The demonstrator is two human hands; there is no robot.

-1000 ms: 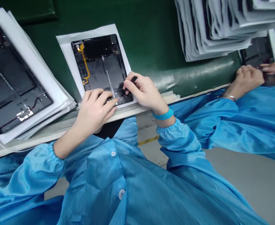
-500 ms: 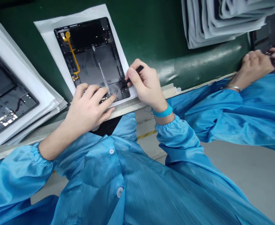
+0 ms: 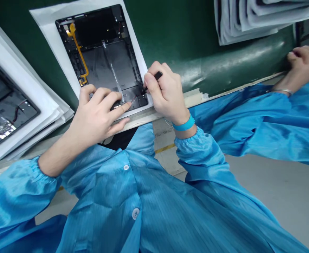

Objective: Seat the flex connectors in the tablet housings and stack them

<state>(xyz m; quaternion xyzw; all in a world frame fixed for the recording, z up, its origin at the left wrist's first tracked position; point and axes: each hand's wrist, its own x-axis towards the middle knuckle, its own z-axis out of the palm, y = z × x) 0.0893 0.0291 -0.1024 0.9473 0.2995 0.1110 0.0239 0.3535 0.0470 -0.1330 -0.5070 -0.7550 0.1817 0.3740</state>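
Tip of the slim black tool [image 3: 158, 75] hidden by the right hand [image 3: 166, 96]; thin dark wire [image 3: 135, 99] too small to trace. Black tablet housing [image 3: 1, 116] cut off by left edge; co-worker's hand [image 3: 304, 63] cut off at right, its contents hidden.

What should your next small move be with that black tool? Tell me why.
Probably press the thin wire into the tablet housing: the black tool in the right hand has its tip on it, and the left forefinger pins its other end.

black tablet housing [image 3: 1, 109] on white paper stack [image 3: 30, 98], left; folded sheets [image 3: 249, 21] upper right; green mat [image 3: 175, 31] between
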